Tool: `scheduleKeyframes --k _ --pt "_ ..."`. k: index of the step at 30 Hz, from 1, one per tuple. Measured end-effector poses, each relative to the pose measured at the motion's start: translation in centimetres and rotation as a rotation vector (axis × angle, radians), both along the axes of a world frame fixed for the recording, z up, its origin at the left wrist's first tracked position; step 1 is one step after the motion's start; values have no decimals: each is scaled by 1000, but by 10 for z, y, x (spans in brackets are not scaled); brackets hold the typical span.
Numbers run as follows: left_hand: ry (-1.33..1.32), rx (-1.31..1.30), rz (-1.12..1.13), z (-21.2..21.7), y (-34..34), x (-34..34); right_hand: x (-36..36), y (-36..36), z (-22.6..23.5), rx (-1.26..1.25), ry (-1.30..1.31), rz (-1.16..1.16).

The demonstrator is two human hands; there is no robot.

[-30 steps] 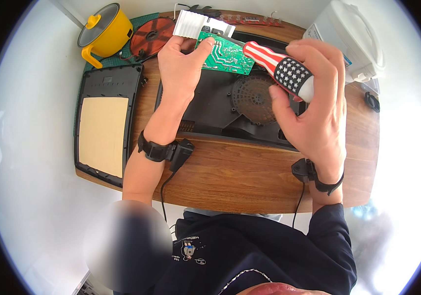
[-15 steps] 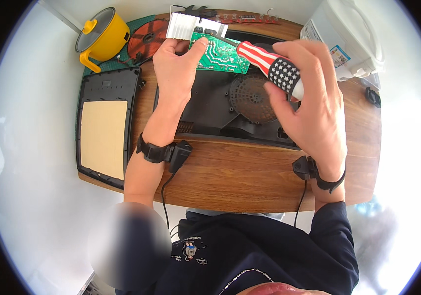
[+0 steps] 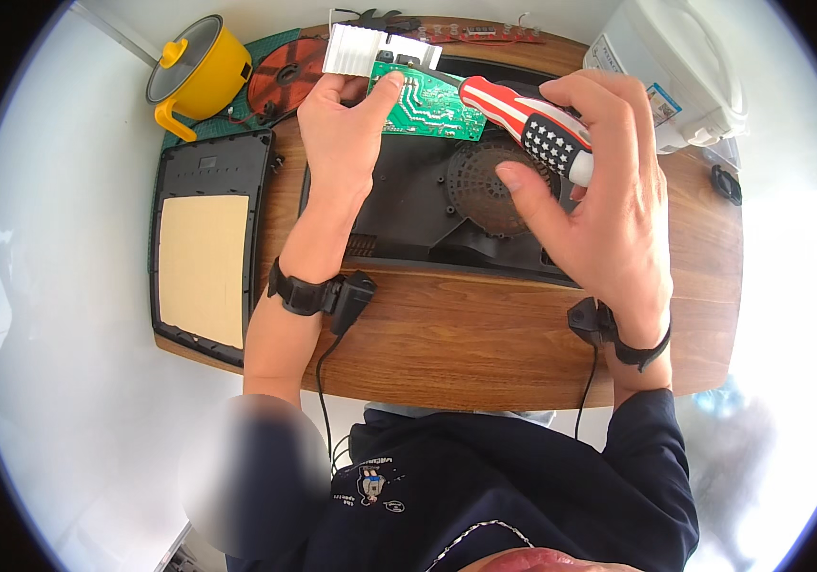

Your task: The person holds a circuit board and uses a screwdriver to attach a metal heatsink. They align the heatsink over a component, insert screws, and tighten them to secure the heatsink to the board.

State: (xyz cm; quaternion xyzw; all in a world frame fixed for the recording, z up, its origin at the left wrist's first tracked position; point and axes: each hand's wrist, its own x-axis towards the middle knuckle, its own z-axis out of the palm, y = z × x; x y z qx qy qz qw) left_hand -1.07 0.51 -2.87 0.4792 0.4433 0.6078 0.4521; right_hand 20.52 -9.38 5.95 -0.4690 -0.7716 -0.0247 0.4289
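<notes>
My left hand [image 3: 344, 133] pinches a green circuit board [image 3: 430, 103] with a white ribbed heat sink [image 3: 353, 50] at its far end, held over the open black appliance base [image 3: 428, 205]. My right hand [image 3: 599, 186] grips a screwdriver with a red, white and blue handle [image 3: 528, 122]; its shaft points toward the board's upper left. A round fan grille [image 3: 483, 183] sits in the base just under the screwdriver. Both wrists wear black bands with cables.
A black cover panel with a tan sheet [image 3: 204, 257] lies at the table's left. A yellow pot [image 3: 197, 71] and a copper coil disc [image 3: 286, 76] sit at the back left. A white appliance [image 3: 675, 62] stands at the back right, on the wooden table [image 3: 466, 343].
Both hands have held their grip. The board and screwdriver shifted slightly toward the far edge of the table.
</notes>
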Motion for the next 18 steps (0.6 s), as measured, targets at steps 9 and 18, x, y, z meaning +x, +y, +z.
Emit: scheduleKeyframes --k 9,18 --pt "-58 20 -33 -3 1 -1 2 1 -4 -15 109 18" --pt "-41 30 -18 -3 0 -1 6 6 -5 -6 52 21"
